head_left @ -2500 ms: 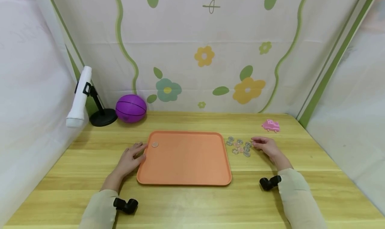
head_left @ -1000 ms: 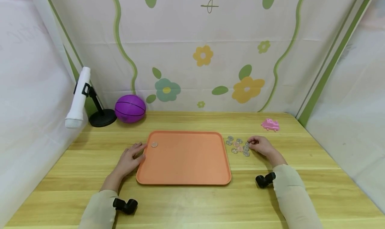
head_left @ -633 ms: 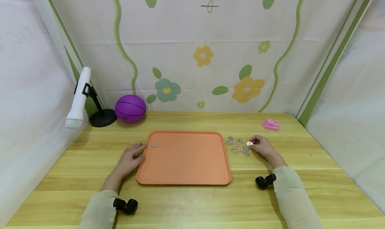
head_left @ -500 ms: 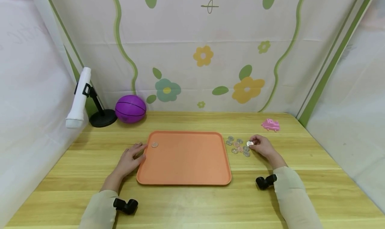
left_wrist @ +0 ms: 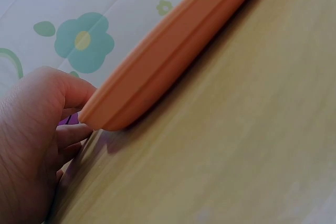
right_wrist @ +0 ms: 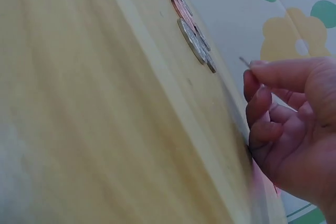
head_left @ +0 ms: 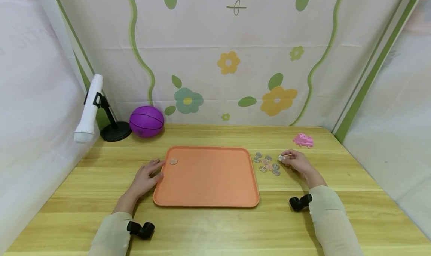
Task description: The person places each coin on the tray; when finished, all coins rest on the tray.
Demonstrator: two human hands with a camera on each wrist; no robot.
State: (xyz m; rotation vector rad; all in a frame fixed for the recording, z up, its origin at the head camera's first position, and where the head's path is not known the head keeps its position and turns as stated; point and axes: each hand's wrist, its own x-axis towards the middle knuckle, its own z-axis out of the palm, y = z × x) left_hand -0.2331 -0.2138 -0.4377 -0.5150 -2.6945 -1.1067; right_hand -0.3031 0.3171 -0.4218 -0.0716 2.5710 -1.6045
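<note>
An orange tray [head_left: 208,181] lies flat on the wooden table, with one coin [head_left: 173,161] in its far left corner. My left hand [head_left: 146,175] rests on the tray's left rim [left_wrist: 157,72], fingers relaxed. Right of the tray lies a small heap of several coins [head_left: 267,163], silver and copper. My right hand [head_left: 296,162] hovers just right of the heap and pinches a silver coin [head_left: 280,158] between thumb and forefinger, lifted off the table. In the right wrist view that pinched coin [right_wrist: 244,62] shows edge-on, with the heap of coins [right_wrist: 189,35] beyond.
A purple ball [head_left: 146,121] and a white lamp on a black stand [head_left: 97,110] sit at the back left. A pink toy [head_left: 303,140] lies at the back right. Floral cloth walls enclose the table on three sides.
My right hand reached into the coin heap, pinched a silver coin and raised it slightly. The left hand stayed on the tray's rim.
</note>
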